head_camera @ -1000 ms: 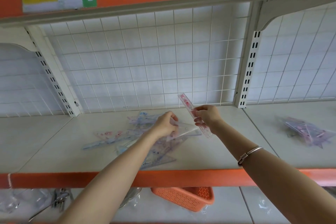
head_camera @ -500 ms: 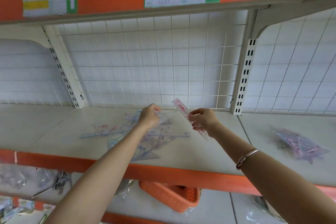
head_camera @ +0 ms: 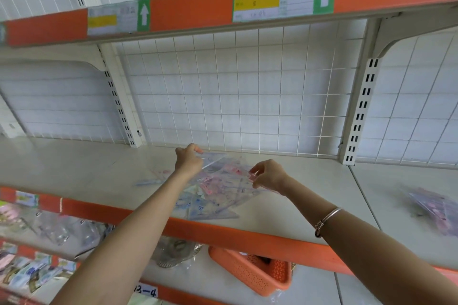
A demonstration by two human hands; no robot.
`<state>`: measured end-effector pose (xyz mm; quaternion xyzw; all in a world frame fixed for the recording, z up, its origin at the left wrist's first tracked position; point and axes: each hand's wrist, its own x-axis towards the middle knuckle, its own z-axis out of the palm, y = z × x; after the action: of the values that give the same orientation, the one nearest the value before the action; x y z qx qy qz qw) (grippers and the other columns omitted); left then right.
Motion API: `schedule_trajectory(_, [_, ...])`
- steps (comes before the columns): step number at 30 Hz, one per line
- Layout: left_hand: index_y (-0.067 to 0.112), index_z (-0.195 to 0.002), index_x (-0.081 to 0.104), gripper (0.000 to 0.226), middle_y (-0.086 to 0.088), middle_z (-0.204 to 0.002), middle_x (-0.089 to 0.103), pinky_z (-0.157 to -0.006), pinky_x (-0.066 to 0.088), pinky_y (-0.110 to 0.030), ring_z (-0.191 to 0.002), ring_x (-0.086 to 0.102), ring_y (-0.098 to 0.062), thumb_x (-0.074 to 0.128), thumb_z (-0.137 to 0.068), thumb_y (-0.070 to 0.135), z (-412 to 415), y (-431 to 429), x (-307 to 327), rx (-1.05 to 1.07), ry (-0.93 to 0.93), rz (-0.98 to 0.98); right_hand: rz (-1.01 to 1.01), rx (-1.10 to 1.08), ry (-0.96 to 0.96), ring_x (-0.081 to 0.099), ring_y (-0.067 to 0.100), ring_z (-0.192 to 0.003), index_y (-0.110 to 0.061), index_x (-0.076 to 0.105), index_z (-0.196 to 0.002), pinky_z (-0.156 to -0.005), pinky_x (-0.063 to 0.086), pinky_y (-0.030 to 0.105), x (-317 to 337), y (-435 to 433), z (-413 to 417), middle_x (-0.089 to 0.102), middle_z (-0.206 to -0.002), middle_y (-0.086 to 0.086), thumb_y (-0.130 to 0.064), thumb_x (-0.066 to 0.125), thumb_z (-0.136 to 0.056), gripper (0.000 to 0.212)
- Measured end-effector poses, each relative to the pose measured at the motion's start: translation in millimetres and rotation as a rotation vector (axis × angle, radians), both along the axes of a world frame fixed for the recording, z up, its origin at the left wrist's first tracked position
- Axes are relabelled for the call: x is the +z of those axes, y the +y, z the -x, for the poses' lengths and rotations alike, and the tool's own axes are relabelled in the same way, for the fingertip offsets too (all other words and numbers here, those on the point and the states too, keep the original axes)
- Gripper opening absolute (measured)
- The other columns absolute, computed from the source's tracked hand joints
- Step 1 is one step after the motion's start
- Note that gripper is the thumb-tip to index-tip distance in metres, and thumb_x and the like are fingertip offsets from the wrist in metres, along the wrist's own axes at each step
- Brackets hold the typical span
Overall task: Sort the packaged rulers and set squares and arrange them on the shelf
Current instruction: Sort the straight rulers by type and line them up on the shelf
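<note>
1. Found the heap of packaged rulers and set squares (head_camera: 213,197) lying loose on the middle bay of the shelf (head_camera: 304,208), overlapping at mixed angles, beneath and between both hands.
2. Noted the left hand (head_camera: 188,161) raised at the heap's rear left, fingers curled, pinching the corner of a clear set square packet (head_camera: 213,158) held off the shelf and trailing to the right.
3. Noted the right hand (head_camera: 269,176) at the heap's right edge, thumb and fingers pinching one end of a pink ruler packet (head_camera: 250,177). Cannot tell exact tilt or long axis through blur.
4. Located a second heap (head_camera: 432,208) in the right bay, well apart and nearer the right arm. Judged a possible place for sorted pieces, unconfirmed.
5. Recorded an upright post (head_camera: 359,116) at the rear between the two bays, and a wire grid (head_camera: 235,96) close behind the hands. Saw nothing along the front edge between the bays.
6. Seen below: an orange basket (head_camera: 255,276) on the lower shelf, out of the way.
</note>
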<state>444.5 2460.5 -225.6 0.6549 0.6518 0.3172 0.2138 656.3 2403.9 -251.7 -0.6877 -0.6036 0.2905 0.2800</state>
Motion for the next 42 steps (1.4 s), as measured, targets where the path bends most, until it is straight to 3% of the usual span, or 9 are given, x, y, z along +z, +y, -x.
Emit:
schedule_trajectory(6, [0.01,-0.116,0.057,0.033,-0.015,-0.131,0.033,-0.081,0.036,-0.021,-0.108,0.048,-0.025,0.041,-0.089,-0.001,20,6,0,-0.023,-0.027,0.028,-0.012,0.103,-0.201,0.061,0.021,-0.107,-0.01,0.069,-0.111,-0.09,0.045,0.021,-6,16,20,0.068,-0.114,0.006,-0.004,0.066,-0.078,0.034])
schedule_trajectory(10, [0.012,-0.116,0.057,0.034,-0.015,-0.131,0.033,-0.091,0.038,-0.025,-0.119,0.047,-0.027,0.04,-0.088,0.001,30,11,-3,-0.024,-0.034,0.061,0.001,0.148,-0.306,0.059,0.024,-0.109,-0.01,0.07,-0.11,-0.092,0.045,0.025,-8,18,25,0.066,-0.117,0.008,-0.007,0.066,-0.081,0.03])
schedule_trajectory(16, [0.011,-0.117,0.057,0.037,-0.015,-0.135,0.034,-0.087,0.045,-0.027,-0.119,0.046,-0.028,0.042,-0.086,-0.002,34,16,-10,-0.051,-0.079,0.139,0.048,0.173,-0.436,0.058,0.025,-0.107,-0.009,0.066,-0.111,-0.088,0.046,0.028,-6,22,32,0.063,-0.117,0.01,-0.012,0.071,-0.078,0.033])
schedule_trajectory(20, [0.012,-0.112,0.057,0.038,-0.016,-0.132,0.04,-0.054,0.048,-0.022,-0.099,0.051,-0.028,0.041,-0.083,-0.007,33,19,-15,-0.046,-0.123,0.227,0.029,0.175,-0.462,0.056,0.024,-0.105,-0.006,0.064,-0.112,-0.079,0.042,0.023,-5,19,34,0.062,-0.112,0.007,-0.012,0.071,-0.076,0.037])
schedule_trajectory(26, [0.013,-0.098,0.055,0.032,-0.017,-0.128,0.045,-0.085,0.056,-0.044,-0.109,0.057,-0.035,0.053,-0.078,-0.012,27,29,-27,-0.067,-0.181,0.335,-0.016,0.07,-0.337,0.05,0.021,-0.085,-0.002,0.062,-0.102,-0.068,0.039,0.024,-2,17,28,0.063,-0.103,0.012,-0.001,0.057,-0.08,0.023])
schedule_trajectory(30, [0.007,-0.102,0.051,0.028,-0.014,-0.114,0.052,-0.09,0.054,-0.045,-0.102,0.062,-0.03,0.055,-0.083,-0.013,18,20,-23,-0.134,-0.306,0.389,-0.047,-0.05,-0.118,0.054,0.021,-0.079,-0.007,0.065,-0.094,-0.054,0.041,0.02,5,19,20,0.065,-0.096,0.012,0.004,0.063,-0.077,0.02])
schedule_trajectory(33, [0.004,-0.099,0.053,0.022,-0.011,-0.104,0.054,-0.088,0.055,-0.039,-0.091,0.064,-0.028,0.061,-0.084,-0.011,13,18,-25,-0.185,-0.333,0.408,-0.059,-0.134,0.083,0.058,0.022,-0.07,-0.009,0.065,-0.085,-0.056,0.046,0.022,6,20,19,0.066,-0.089,0.012,0.008,0.065,-0.075,0.021])
schedule_trajectory(38, [0.007,-0.099,0.063,0.02,-0.007,-0.112,0.062,-0.086,0.048,-0.025,-0.104,0.06,-0.02,0.073,-0.083,0.015,10,16,-32,-0.249,0.029,0.243,-0.044,-0.191,0.295,0.057,0.02,-0.059,-0.01,0.064,-0.079,-0.056,0.049,0.026,7,20,22,0.064,-0.075,0.008,0.013,0.068,-0.073,0.023])
schedule_trajectory(42, [0.015,-0.086,0.056,0.041,0.001,-0.093,0.056,-0.075,0.044,-0.024,-0.088,0.054,-0.011,0.079,-0.072,0.046,8,11,-35,-0.286,0.229,0.218,-0.047,-0.193,0.325,0.056,0.021,-0.059,-0.009,0.064,-0.079,-0.057,0.05,0.028,5,19,24,0.063,-0.073,0.008,0.014,0.067,-0.072,0.024])
